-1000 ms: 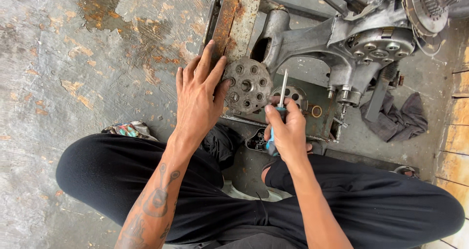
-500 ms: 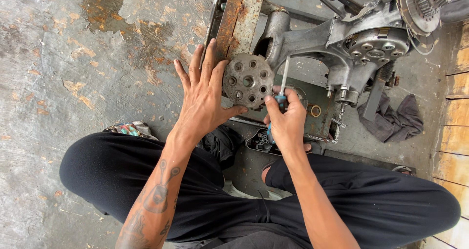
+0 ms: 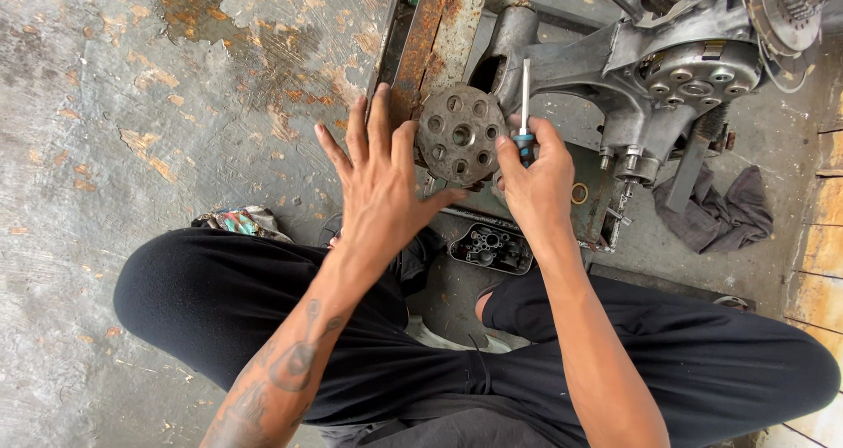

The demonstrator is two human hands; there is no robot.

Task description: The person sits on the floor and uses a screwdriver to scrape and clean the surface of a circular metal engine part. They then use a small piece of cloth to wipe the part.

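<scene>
We noted the perforated metal disc (image 3: 458,133) held on edge between the hands, just beyond the fingertips, against a rusty steel bar (image 3: 430,35). The left hand (image 3: 379,184), the nearer one, lay fingers spread, thumb touching the disc's rim. The right hand (image 3: 536,177) was clamped round a blue-handled screwdriver (image 3: 524,105), shaft pointing away, beside the disc's right edge, near the grey engine casing (image 3: 676,70).

Repair workshop: stained concrete floor (image 3: 158,132), engine casing (image 3: 685,70), oily rag (image 3: 729,206).

Stained concrete floor (image 3: 132,88) bears a dark rag (image 3: 720,211) and engine casing (image 3: 650,70)
</scene>
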